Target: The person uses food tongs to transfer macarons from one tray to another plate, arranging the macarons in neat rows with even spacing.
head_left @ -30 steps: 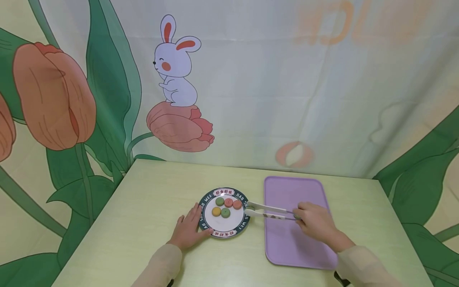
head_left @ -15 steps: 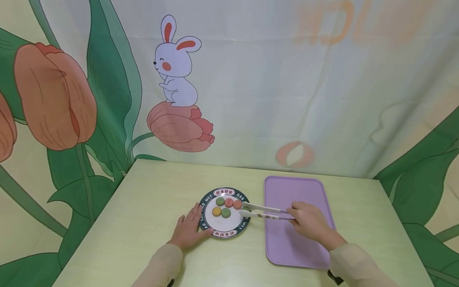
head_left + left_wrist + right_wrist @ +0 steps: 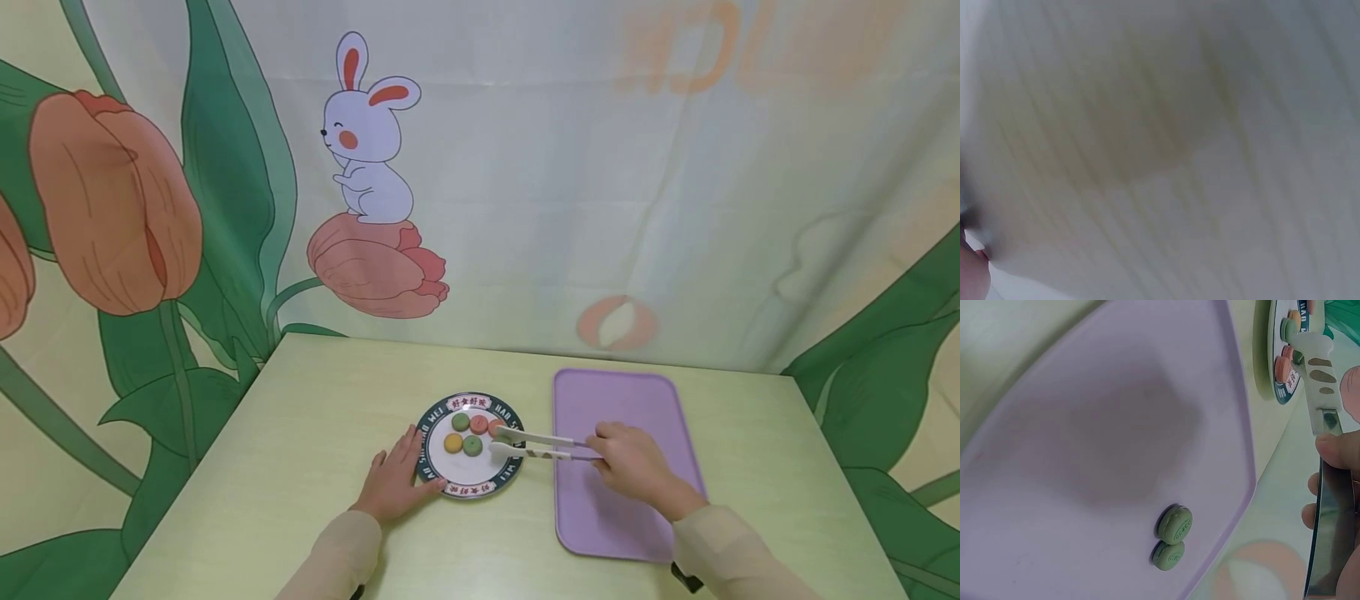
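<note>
A round plate [image 3: 471, 473] with a dark lettered rim bears several small macarons: green [image 3: 472, 445], pink [image 3: 478, 424] and yellow [image 3: 453, 442]. My left hand [image 3: 393, 479] rests at its left side, fingers spread along the rim and thumb at the front edge. My right hand [image 3: 637, 467] grips a pair of tongs [image 3: 551, 455] whose white tips reach over the plate's right side. In the right wrist view a dark green macaron [image 3: 1298, 357] shows by the tips, partly hidden by them.
Right of the plate lies a purple tray [image 3: 615, 525]. The right wrist view shows two green macarons [image 3: 1175, 525] side by side on it; my right hand hides them in the head view. A printed curtain [image 3: 525, 208] hangs behind the table [image 3: 315, 400].
My right hand has moved left, carrying the tong tips from the plate's right rim further in over the plate. The left hand and the plate have stayed put.
</note>
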The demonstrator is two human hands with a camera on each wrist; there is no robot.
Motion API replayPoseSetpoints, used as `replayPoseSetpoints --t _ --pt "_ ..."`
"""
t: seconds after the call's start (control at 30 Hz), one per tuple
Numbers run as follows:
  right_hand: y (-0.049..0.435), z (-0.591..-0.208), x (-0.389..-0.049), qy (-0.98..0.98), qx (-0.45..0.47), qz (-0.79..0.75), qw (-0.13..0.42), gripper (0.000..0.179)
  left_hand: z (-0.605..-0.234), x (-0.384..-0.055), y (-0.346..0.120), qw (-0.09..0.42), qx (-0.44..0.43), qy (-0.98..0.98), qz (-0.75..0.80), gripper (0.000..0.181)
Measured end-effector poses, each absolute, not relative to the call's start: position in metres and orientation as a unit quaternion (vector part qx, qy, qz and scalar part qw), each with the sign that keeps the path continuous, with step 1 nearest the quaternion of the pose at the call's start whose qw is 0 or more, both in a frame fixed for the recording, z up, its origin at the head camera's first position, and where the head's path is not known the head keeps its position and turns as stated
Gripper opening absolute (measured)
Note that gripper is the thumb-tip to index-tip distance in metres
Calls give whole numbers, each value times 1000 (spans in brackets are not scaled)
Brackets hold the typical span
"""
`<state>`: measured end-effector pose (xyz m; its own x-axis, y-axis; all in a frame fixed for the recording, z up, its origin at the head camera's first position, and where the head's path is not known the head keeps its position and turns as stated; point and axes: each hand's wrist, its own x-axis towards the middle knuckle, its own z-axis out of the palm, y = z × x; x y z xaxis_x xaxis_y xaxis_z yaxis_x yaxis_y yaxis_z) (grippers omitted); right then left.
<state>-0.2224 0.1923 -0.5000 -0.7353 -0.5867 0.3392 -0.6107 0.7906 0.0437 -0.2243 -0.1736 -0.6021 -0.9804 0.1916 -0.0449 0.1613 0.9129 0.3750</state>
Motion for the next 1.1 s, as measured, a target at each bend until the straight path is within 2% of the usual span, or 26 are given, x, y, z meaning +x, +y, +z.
replayPoseSetpoints --t 1.1 --pt "176 -512 -227 -939 310 32 149 14 -601 -224 -174 45 90 978 185 97"
